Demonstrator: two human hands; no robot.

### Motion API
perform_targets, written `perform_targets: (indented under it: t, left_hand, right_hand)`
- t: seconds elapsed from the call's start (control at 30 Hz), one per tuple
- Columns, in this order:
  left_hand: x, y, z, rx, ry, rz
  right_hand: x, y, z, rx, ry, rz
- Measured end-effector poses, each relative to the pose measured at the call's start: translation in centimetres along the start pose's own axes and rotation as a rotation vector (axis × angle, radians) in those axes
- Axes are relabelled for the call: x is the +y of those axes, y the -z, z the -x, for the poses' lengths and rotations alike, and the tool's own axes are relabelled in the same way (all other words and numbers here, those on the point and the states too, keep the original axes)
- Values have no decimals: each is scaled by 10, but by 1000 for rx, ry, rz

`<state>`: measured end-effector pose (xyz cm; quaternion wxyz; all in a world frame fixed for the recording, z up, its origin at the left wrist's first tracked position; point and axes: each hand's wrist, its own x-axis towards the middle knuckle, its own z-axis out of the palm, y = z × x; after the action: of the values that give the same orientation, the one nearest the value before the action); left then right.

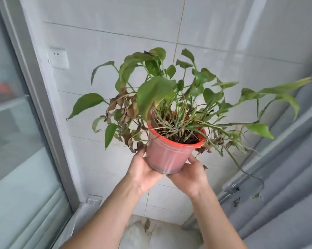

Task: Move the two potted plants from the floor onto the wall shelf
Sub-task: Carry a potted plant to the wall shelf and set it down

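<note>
One potted plant (173, 112) in one red plastic pot (169, 155), held aloft at centre before the far tiled wall (115, 20). Two hands: left hand (144, 171) and right hand (189, 175) both clasped the pot's lower sides, cupping its base. Foliage green, with several browned leaves on the left. One wall socket (58, 58), far left. One trailing stem hung right; its end was possibly touching the grey ledge (277, 177).

wall: white tiled wall (101, 42) dead ahead | socket: white wall socket (58, 58) on it, upper left | door: grey-framed glass sliding door (20, 123) left of wall | floor: pale floor (169, 236) below wall | right of wall: grey ledge (277, 159) | light: soft daylight
</note>
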<state>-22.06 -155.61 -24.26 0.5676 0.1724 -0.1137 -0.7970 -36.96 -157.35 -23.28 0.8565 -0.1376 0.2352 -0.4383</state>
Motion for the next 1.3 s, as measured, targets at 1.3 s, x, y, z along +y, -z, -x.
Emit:
perform_targets:
  t: [1.3]
  left_hand:
    - [-200,-153,176,-207,409,-71]
  right_hand:
    - [18,-16,367,274,479,-60]
